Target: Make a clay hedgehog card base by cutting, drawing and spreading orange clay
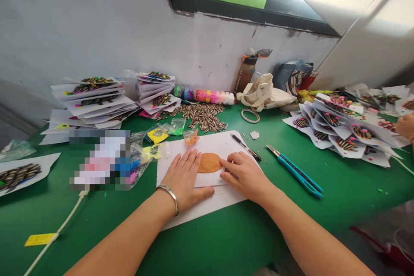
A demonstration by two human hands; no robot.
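A flattened oval of orange-brown modelling clay point(209, 163) lies on white paper sheets point(207, 205) in front of me. My left hand point(185, 181) rests flat on the paper, fingers stretched and thumb apart, its fingertips beside the clay's left edge. At the clay's right edge, the index finger of my right hand point(244, 176) touches it; thumb and index are apart, the other fingers partly curled, and no held thing shows. Just beyond the clay sits a small bag of orange clay point(191, 139). A black pen point(246, 146) lies at the paper's upper right.
A blue utility knife point(299, 173) lies to the right, its blade showing. Sunflower seeds point(207, 116) are heaped behind the paper. Stacked decorated sheets point(97, 99) stand left, more sheets point(343, 129) right. A tape roll point(250, 115), a bottle point(245, 73) and a co-worker's hand point(406, 126) are also there.
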